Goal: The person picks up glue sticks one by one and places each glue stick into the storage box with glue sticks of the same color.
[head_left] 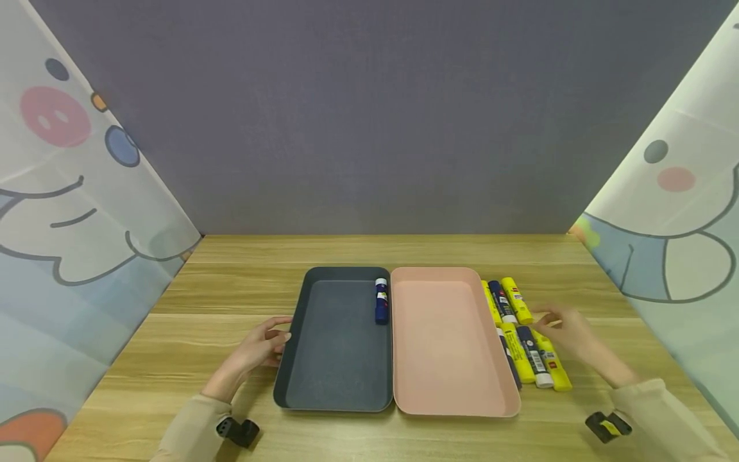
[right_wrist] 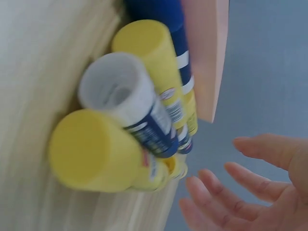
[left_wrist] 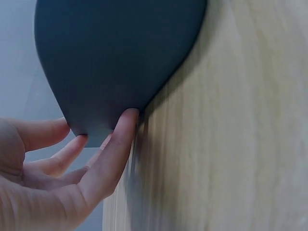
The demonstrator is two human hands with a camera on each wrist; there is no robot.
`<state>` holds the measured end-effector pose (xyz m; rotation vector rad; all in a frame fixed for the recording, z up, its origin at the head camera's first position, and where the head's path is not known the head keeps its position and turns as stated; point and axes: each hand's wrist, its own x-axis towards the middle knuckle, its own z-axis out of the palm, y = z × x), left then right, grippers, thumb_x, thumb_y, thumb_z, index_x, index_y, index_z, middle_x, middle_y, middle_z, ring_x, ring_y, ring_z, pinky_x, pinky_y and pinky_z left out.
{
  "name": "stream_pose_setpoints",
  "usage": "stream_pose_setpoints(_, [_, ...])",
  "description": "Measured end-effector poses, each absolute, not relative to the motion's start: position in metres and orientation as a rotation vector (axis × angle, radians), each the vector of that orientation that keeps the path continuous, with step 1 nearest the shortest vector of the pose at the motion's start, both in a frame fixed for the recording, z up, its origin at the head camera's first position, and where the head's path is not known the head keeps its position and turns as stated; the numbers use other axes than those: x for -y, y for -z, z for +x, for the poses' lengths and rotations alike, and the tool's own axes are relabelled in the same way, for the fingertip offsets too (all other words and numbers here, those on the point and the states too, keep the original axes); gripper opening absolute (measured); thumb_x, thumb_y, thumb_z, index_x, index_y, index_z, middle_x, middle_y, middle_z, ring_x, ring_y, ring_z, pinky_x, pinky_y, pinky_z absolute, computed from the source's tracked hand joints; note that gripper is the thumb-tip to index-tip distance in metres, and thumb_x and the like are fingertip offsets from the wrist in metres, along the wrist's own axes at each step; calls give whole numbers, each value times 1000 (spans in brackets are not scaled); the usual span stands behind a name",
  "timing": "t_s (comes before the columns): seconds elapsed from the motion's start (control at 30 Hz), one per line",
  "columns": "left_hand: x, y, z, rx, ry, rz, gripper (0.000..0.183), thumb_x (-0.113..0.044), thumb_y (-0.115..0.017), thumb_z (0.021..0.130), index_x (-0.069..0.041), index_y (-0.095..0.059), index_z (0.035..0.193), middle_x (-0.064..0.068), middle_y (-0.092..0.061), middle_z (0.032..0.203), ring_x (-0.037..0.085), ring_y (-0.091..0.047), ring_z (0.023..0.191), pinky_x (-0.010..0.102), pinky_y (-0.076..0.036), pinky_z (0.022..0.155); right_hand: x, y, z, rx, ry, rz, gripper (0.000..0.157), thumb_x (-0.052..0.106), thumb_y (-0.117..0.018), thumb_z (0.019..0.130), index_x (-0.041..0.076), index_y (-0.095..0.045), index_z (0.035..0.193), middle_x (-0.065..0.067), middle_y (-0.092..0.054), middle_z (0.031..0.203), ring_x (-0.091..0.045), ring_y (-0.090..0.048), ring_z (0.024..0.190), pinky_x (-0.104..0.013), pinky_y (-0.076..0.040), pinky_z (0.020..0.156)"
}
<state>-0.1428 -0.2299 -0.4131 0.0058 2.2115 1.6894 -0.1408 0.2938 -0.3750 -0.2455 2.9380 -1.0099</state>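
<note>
My left hand (head_left: 256,350) holds the left side of a dark grey tray (head_left: 288,369). In the left wrist view its thumb is at the rim and its fingers lie against the outer wall. A navy glue stick (head_left: 382,301) with a white end lies in that tray, along its right wall. My right hand (head_left: 568,330) hovers beside two rows of yellow and navy glue sticks, nearest a yellow glue stick (head_left: 516,300) in the far row and another yellow glue stick (head_left: 552,362) in the near row. Its fingers are loosely bent, with nothing between them in the right wrist view.
A pink tray (head_left: 444,404) stands against the grey one, between it and the glue sticks. Some sticks lie right along its right wall. The wooden table (head_left: 242,276) ends at a grey back panel (head_left: 381,128), with cartoon-print cloth on both sides.
</note>
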Motion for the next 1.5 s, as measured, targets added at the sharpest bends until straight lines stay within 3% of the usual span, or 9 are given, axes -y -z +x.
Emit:
stream_pose_setpoints(0.23, [228,413,-144,-2201,-1693,-1,47,-13,-47,92,1,-31,133,20,-54,103,19,-59,73,39,-50,64,-308,382,-135,-2897,968,-180,35,-1,-55,82,-20,-46,109,-21,-58,83,-32,-58,74,-39,-49,61])
stream_pose_setpoints(0.6, [225,411,-143,-2179,-1704,-28,47,-13,-46,92,3,-29,133,20,-55,103,20,-61,74,39,-50,64,-321,390,-132,-2844,797,-80,44,14,-57,84,-16,-45,113,-24,-58,87,-33,-57,78,-40,-47,60])
stream_pose_setpoints(1.0, [225,410,-142,-2173,-1710,-47,49,-12,-46,91,4,-28,134,19,-55,103,18,-61,71,38,-50,63,-321,396,-130,-2804,820,-65,46,11,-58,82,-18,-43,115,-22,-58,86,-19,-51,68,-29,-41,51])
stream_pose_setpoints(1.37, [224,410,-141,-2186,-1714,-83,50,-10,-48,89,3,-29,134,21,-52,106,19,-61,72,39,-50,63,-319,400,-135,-2794,779,-33,52,14,-61,80,-19,-40,115,-22,-57,84,-22,-53,71,-31,-43,56])
stream_pose_setpoints(1.5, [228,415,-143,-2183,-1715,-103,54,-17,-55,86,-1,-33,132,17,-54,103,19,-61,72,39,-51,64,-318,401,-136,-2780,783,-5,54,13,-61,80,-20,-38,116,-24,-56,84,-21,-53,69,-31,-44,55])
